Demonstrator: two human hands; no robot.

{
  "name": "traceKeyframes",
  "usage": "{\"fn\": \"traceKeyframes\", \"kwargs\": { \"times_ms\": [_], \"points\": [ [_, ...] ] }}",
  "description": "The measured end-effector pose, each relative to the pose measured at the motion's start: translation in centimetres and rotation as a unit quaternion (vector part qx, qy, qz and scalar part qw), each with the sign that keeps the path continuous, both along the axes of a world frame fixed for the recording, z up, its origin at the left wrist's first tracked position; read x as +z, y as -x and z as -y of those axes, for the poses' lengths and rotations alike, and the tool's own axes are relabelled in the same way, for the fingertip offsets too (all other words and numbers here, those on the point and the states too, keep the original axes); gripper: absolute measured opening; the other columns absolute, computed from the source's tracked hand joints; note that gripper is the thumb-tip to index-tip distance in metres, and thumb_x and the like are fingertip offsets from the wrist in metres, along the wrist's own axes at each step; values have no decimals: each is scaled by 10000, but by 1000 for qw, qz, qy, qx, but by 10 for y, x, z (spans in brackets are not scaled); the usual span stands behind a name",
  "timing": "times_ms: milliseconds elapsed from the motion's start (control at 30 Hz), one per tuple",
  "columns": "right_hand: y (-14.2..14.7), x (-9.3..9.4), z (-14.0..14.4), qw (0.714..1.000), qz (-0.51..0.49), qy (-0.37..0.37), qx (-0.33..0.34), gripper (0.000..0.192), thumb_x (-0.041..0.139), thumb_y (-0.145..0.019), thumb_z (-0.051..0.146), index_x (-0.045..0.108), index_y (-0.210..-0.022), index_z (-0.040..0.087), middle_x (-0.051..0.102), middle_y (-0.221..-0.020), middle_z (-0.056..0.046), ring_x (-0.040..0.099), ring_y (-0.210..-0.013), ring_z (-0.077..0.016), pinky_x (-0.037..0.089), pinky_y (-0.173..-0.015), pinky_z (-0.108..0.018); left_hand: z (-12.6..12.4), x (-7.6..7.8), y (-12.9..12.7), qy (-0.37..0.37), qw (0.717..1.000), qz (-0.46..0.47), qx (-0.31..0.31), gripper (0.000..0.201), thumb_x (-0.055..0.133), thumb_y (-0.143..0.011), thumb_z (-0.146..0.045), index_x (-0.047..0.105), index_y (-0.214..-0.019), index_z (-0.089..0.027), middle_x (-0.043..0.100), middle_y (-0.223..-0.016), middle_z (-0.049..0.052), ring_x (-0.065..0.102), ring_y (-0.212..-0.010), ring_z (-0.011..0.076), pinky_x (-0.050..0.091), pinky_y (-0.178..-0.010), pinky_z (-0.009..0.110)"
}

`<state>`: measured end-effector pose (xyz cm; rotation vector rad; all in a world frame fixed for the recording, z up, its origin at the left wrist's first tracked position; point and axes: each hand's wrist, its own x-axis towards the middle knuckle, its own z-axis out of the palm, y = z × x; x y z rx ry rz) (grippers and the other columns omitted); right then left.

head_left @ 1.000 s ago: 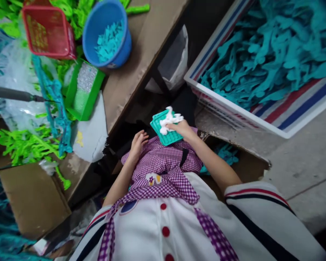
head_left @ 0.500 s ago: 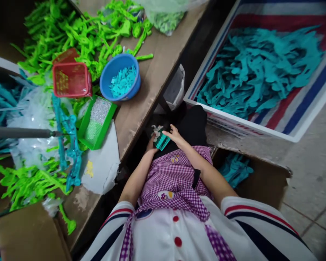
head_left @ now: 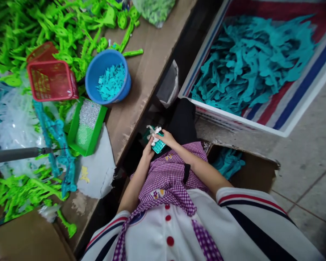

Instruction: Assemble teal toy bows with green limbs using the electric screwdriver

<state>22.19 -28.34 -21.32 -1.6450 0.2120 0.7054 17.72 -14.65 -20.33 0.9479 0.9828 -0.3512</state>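
Observation:
Over my lap I hold a small teal gridded tray [head_left: 159, 146] with both hands. My left hand [head_left: 147, 149] grips its near left side. My right hand [head_left: 166, 137] rests on top of it, fingers on a white plastic piece [head_left: 153, 131] that lies on the tray. A purple checked apron [head_left: 170, 174] covers my lap under the hands.
A brown table [head_left: 149, 69] to the left carries a blue bowl [head_left: 108, 81] of teal bits, a red basket [head_left: 51, 80], a green tray [head_left: 86, 125] and heaps of green plastic parts [head_left: 57, 25]. A striped bin [head_left: 260, 61] of teal parts and a cardboard box [head_left: 244, 170] stand on the right.
My left hand has come up from my lap and taken the teal tray. Both hands with the tray have moved left, closer to the table edge.

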Motion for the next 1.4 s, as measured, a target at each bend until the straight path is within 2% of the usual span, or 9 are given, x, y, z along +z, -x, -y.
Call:
{"fn": "traceKeyframes", "kwargs": {
  "times_ms": [233, 400, 633, 867, 1000, 1100, 1233, 1300, 1400],
  "points": [
    [3, 6, -5, 997, 27, 32, 59, 410, 743, -831, 474, 693, -1126, 194, 748, -1149, -87, 696, -1091, -271, 513, -960, -355, 4, 4, 10, 1, 996, -15, 84, 270, 625, -953, -232, 673, -1198, -129, 788, -975, 70, 752, -955, 182, 526, -1035, 299],
    [0, 4, 2, 998, 35, 34, 46, 424, 717, -860, 456, 680, -1180, 181, 742, -1182, -107, 688, -1127, -284, 512, -962, -357, 11, 8, 1, 8, 996, -23, 81, 295, 630, -948, -230, 670, -1218, -117, 788, -941, 77, 760, -886, 187, 540, -1022, 321],
    [8, -8, 15, 999, 38, -3, -18, 423, 730, -835, 446, 687, -1166, 187, 754, -1151, -97, 712, -1060, -260, 528, -954, -371, 18, 8, -3, 11, 999, -11, 41, 371, 725, -888, -258, 668, -1221, -105, 769, -1090, 112, 737, -1026, 221, 500, -1092, 369],
    [10, -21, 15, 998, 31, -28, -38, 440, 729, -808, 468, 692, -1145, 187, 773, -1067, -73, 727, -978, -226, 561, -895, -360, 20, 1, 7, 24, 998, 18, 58, 450, 787, -835, -336, 670, -1201, -102, 731, -1199, 151, 671, -1191, 270, 436, -1158, 412],
    [5, -21, 13, 999, 28, -25, -35, 495, 721, -804, 502, 689, -1160, 160, 781, -1007, -78, 733, -948, -230, 575, -850, -350, 16, 7, 3, 29, 997, 37, 68, 391, 749, -867, -361, 680, -1171, -125, 719, -1226, 140, 648, -1223, 268, 432, -1157, 422],
    [-8, -21, 11, 999, 21, 3, -30, 510, 628, -879, 516, 670, -1211, 131, 779, -1019, -96, 738, -942, -226, 579, -829, -337, 5, 17, 3, 6, 996, 43, 72, 344, 676, -919, -397, 684, -1151, -142, 727, -1186, 123, 663, -1184, 252, 456, -1124, 412],
    [-44, -24, -2, 995, 8, 100, -21, 560, 617, -897, 523, 627, -1301, 135, 723, -1210, -143, 679, -1145, -279, 540, -945, -392, -16, 37, 30, -57, 995, 30, 79, 217, 729, -869, -276, 693, -1049, -161, 746, -1024, 83, 707, -1023, 183, 485, -1064, 341],
    [-67, -27, -17, 988, 1, 155, 1, 574, 674, -870, 524, 632, -1293, 139, 690, -1260, -167, 633, -1218, -316, 511, -995, -433, -26, 48, 56, -80, 994, 36, 64, 272, 809, -769, -212, 703, -1014, -158, 748, -989, 73, 716, -931, 161, 506, -1019, 316],
    [-98, -30, -49, 975, -1, 216, 52, 455, 660, -916, 464, 632, -1253, 159, 659, -1264, -132, 638, -1166, -272, 531, -981, -457, -36, 58, 98, -133, 990, 46, 23, 408, 908, -622, -280, 714, -958, -154, 751, -960, 73, 717, -855, 161, 540, -926, 312]
  ]
}}
